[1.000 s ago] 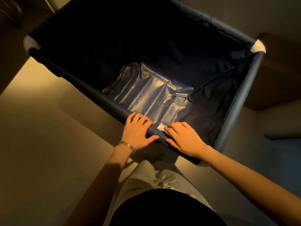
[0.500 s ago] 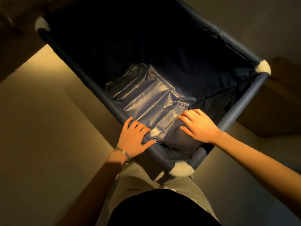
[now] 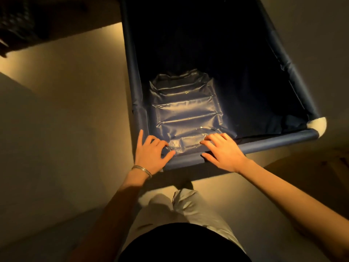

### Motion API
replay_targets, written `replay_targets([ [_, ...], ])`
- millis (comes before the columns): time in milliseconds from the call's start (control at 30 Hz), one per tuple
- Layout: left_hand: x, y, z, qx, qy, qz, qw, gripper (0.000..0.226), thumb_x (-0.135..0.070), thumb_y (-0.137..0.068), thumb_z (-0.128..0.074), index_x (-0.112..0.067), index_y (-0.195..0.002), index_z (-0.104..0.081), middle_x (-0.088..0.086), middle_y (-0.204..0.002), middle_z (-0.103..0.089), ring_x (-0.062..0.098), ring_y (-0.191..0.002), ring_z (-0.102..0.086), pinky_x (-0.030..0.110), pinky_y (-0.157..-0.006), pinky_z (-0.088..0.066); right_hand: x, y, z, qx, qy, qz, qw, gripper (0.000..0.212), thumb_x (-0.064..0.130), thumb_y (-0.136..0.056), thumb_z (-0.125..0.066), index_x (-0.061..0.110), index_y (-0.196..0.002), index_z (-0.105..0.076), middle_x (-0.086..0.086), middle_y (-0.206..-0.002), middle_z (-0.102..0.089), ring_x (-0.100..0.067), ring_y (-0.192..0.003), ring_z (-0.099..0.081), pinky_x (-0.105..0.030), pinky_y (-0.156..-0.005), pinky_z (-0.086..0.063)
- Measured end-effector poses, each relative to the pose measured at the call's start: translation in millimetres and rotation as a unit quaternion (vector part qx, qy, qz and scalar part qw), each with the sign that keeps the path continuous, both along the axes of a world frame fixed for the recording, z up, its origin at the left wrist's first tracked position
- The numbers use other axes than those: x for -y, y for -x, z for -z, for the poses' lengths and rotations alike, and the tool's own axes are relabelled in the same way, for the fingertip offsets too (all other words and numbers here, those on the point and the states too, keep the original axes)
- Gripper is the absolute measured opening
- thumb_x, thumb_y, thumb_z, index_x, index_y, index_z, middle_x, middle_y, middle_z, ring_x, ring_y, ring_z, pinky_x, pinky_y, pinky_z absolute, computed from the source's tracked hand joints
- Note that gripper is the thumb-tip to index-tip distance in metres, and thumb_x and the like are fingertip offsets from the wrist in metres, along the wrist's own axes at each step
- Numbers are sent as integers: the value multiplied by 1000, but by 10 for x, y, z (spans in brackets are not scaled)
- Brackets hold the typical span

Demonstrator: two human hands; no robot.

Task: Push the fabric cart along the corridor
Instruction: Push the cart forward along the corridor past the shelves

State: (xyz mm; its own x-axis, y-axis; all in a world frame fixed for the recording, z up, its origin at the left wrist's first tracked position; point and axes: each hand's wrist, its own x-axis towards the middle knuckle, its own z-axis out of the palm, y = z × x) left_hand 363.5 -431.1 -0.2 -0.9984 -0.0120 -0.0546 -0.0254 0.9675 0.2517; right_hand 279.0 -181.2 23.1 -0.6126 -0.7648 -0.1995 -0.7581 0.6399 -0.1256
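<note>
The fabric cart (image 3: 264, 143) is a deep navy bin with padded tube rims and white corner caps, seen from above in front of me. Its bottom shows a shiny wrinkled liner (image 3: 184, 112) and nothing else. My left hand (image 3: 151, 154), with a bracelet on the wrist, rests over the near-left corner of the rim, fingers curled loosely over it. My right hand (image 3: 221, 151) lies on the near rim a little to the right, fingers hooked over the inner edge and thumb under the tube.
A beige floor (image 3: 66, 110) lit by warm light lies to the left. A dark object (image 3: 20, 25) sits at the top left. A brown surface (image 3: 311, 167) shows at the right, close to the cart's near-right white corner cap (image 3: 319, 126).
The cart has swung clockwise so its near rim now faces me squarely. My right hand moved from the side rim onto the near rim; my left hand slid to the corner.
</note>
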Motion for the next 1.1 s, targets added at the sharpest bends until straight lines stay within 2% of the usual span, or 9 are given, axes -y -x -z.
replay_targets([
  [67, -153, -107, 0, 22, -1, 17, 1000, 58, -66, -80, -25, -26, -96, -64, -1, -92, -68, 22, -100, -56, 48, -111, -18, -73, -74, 25, -6, -12, 0, 1000, 48, 49, -92, -32, 16, -118, -55, -5, -111, -61, -24, -103, -57, -38, -87, -45],
  [167, -397, -214, 15, 65, 7, 49, 997, 71, -70, -77, -15, -23, -108, -58, 1, -102, -65, 23, -97, -55, 39, -92, -35, -256, -189, 52, -32, -25, 14, 999, 48, 48, -91, -32, 15, -116, -55, -7, -108, -62, -27, -98, -59, -39, -84, -44],
  [233, -549, -266, 39, 63, 19, 50, 997, 66, -68, -81, -24, -19, -116, -52, 4, -107, -63, 25, -97, -55, 39, -84, -37, -417, -258, 66, -55, -32, 41, 997, 47, 46, -90, -33, 13, -117, -54, -10, -107, -63, -31, -97, -60, -40, -82, -43],
  [333, -733, -306, 79, 47, 7, 28, 998, 59, -58, -85, -45, -14, -125, -47, 9, -114, -59, 30, -103, -53, 40, -84, -37, -583, -296, 32, -67, -41, 81, 994, 49, 45, -91, -32, 14, -122, -52, -10, -111, -63, -32, -100, -59, -41, -85, -43],
  [533, -1065, -265, 83, 25, 8, 10, 1000, 58, -56, -86, -45, -18, -129, -43, 8, -122, -54, 29, -108, -49, 43, -90, -36, -838, -209, 35, -64, -61, 115, 989, 54, 53, -89, -26, 23, -130, -46, -8, -114, -60, -30, -107, -55, -52, -97, -36],
  [633, -1265, -142, 96, 17, 4, 2, 1000, 55, -56, -86, -45, -19, -126, -46, 8, -117, -57, 29, -104, -51, 43, -88, -36, -981, -88, 86, -66, -70, 118, 988, 58, 59, -89, -22, 24, -127, -48, -9, -107, -62, -31, -99, -57, -53, -94, -37],
  [733, -1468, -16, 140, -10, 7, -17, 1000, 54, -59, -84, -37, -20, -115, -57, 7, -101, -64, 29, -92, -57, 41, -80, -40, -1103, 66, 114, -59, -76, 97, 991, 67, 64, -90, -9, 22, -120, -52, -9, -100, -62, -30, -90, -57, -44, -83, -40],
  [867, -1492, 38, 190, -44, 18, -59, 997, 47, -60, -84, -37, -25, -105, -61, 1, -89, -66, 23, -84, -58, 37, -72, -39, -1122, 174, 187, -83, -48, 64, 993, 54, 57, -88, -25, 19, -113, -54, -9, -96, -62, -28, -85, -56, -41, -74, -40],
  [1100, -1527, 145, 197, -48, 59, -74, 994, 48, -63, -84, -37, -27, -105, -60, 0, -86, -66, 21, -79, -58, 35, -68, -37, -1156, 324, 276, -73, -38, 46, 996, 49, 53, -89, -32, 16, -112, -55, -11, -101, -63, -32, -92, -57, -46, -76, -42],
])
